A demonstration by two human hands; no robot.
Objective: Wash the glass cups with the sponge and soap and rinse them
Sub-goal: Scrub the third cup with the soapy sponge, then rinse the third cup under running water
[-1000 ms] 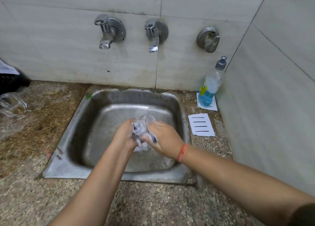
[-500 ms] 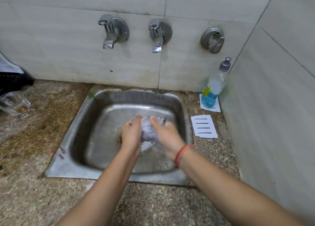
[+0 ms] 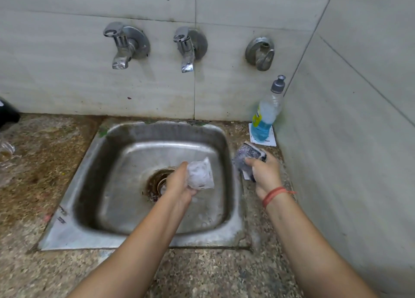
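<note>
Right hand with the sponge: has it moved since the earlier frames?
Yes: the right hand went rightward, off the sink toward the soap bottle.

left hand (image 3: 177, 185), right hand (image 3: 266, 174), forearms (image 3: 139, 241): bare | right wrist (image 3: 280, 208): thin orange-red thread band (image 3: 275, 195), loose end poking out

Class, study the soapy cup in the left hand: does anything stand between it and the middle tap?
Nothing visible does. The left hand holds the cup over the sink, open basin between it and the middle tap; the right hand holds the sponge aside.
</note>
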